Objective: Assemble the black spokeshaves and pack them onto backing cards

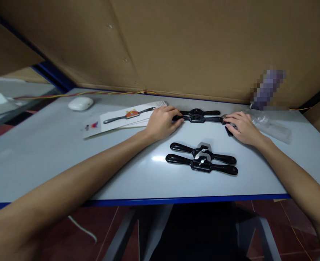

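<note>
Head view: left hand point(162, 123) and right hand point(243, 127) each press curled fingers on opposite handles of a black two-handled tool point(199, 116) at twelve o'clock on the grey table point(53, 159). Two more tools point(202, 159) lie at six o'clock. Keeping both grips even should hold it level.

A white rounded mouse point(81, 103) sits far left on the grey desk point(40, 156), near a printed card point(127, 116) showing a tool. A clear plastic bag point(271, 127) lies at the right. A twisted red-and-yellow cord point(94, 93) runs along the cardboard wall point(189, 47) behind
</note>
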{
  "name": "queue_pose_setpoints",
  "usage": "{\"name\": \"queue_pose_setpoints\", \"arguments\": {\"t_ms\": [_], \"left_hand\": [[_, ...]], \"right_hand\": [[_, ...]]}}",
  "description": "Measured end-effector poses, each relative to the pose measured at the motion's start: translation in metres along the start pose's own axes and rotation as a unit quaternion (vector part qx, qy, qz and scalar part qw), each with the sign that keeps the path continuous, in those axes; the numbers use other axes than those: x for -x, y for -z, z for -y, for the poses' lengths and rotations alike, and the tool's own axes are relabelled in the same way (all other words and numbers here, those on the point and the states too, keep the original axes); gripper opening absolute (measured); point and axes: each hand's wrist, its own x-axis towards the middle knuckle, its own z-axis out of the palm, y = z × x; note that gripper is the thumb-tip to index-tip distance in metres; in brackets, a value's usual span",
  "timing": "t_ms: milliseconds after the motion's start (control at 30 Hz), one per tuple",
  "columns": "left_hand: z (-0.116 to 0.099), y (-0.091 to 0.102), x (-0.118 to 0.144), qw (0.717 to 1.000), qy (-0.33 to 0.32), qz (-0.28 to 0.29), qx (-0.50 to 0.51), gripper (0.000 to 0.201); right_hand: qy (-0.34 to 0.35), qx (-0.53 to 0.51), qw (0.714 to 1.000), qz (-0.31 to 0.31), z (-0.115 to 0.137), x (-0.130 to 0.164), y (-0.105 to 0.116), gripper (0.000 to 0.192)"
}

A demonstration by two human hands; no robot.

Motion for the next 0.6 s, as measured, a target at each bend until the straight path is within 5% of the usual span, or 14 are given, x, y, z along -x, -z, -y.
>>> {"name": "queue_pose_setpoints", "arguments": {"t_ms": [600], "left_hand": [[-0.0020, 0.0019, 0.0010, 1.000, 0.006, 0.001, 0.008, 0.032]], "right_hand": [[0.038, -0.088, 0.995, -0.012, 0.0010, 0.0025, -0.0005, 0.040]]}}
